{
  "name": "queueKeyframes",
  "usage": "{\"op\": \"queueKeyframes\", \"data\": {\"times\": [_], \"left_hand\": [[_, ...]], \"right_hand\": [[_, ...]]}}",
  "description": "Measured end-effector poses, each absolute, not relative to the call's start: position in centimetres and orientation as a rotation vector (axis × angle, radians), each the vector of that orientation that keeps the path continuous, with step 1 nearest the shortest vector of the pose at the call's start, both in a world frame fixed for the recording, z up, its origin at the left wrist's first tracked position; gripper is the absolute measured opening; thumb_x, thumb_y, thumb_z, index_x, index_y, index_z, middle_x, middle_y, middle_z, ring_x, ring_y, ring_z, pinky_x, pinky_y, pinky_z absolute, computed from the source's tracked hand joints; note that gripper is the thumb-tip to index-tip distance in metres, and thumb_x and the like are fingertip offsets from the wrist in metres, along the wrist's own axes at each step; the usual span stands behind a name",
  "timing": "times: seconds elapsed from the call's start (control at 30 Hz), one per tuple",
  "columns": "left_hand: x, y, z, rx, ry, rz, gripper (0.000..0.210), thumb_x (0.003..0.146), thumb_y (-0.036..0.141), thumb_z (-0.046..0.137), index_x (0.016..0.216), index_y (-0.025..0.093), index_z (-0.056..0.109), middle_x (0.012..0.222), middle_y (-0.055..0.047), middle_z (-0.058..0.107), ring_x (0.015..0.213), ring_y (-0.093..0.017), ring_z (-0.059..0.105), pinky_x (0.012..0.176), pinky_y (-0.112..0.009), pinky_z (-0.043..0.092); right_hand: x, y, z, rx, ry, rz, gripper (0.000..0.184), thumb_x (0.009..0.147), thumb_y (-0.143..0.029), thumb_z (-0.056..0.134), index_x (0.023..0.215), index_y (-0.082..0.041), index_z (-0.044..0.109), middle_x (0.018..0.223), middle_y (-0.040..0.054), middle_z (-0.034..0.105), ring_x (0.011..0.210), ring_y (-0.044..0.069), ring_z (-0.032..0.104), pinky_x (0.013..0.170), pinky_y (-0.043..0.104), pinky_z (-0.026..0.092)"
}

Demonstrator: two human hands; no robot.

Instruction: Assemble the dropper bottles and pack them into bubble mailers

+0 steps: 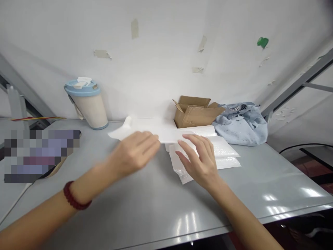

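Note:
My left hand [136, 151], slightly blurred, is closed on the near edge of a white padded mailer [145, 124], its thumb hidden from view. The mailer is raised a little above the table, and its left end curls up. To the right, my right hand [201, 159] has its fingers curved and apart, with the fingertips close to the mailer's right end. Whether they touch it I cannot tell. Beneath and behind that hand lie several more white bubble mailers [225, 147], spread over one another, one corner pointing toward me.
An open cardboard box [200, 116] stands against the wall, beside a crumpled light-blue cloth [240, 125]. A cream tumbler with a blue lid [91, 107] is at the back left. A blurred-out device with a cable [41, 156] lies on the grey table [145, 208].

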State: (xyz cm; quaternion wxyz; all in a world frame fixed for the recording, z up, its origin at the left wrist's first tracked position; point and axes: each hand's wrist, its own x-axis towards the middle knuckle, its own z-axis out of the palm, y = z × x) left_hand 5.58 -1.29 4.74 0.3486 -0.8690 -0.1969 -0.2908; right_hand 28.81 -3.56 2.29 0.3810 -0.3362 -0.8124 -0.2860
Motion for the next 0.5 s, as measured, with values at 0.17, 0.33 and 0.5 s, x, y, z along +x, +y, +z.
{"op": "queueKeyframes", "data": {"times": [0.17,0.33,0.5], "left_hand": [[7.0,-4.0,0.9,-2.39,-0.654,-0.953,0.014,0.087,0.003,0.055,0.095,0.012,0.063,0.091,-0.008,0.072,0.084,-0.021,0.062,0.067,-0.032,0.049],[4.8,-4.0,0.6,-2.339,-1.237,-1.132,0.021,0.094,0.015,0.046,0.1,0.013,0.065,0.104,-0.013,0.07,0.098,-0.026,0.062,0.08,-0.04,0.051],[2.6,-3.4,3.9,-2.285,-2.629,-1.801,0.043,0.089,0.047,0.053,0.123,0.021,0.06,0.121,-0.008,0.067,0.111,-0.028,0.06,0.086,-0.037,0.05]], "right_hand": [[28.3,-3.9,2.1,-0.878,-2.163,-0.785,0.021,0.084,0.001,0.049,0.083,-0.019,0.05,0.071,0.0,0.062,0.064,0.014,0.056,0.076,0.033,0.04],[29.1,-3.5,2.4,-0.891,-2.115,-0.773,0.021,0.08,0.001,0.051,0.079,-0.02,0.047,0.072,0.0037,0.06,0.065,0.017,0.052,0.068,0.031,0.039],[28.9,-4.4,2.9,-0.885,-2.064,-0.689,0.023,0.08,0.002,0.053,0.08,-0.021,0.046,0.073,0.0032,0.056,0.064,0.017,0.048,0.059,0.029,0.036]]}}
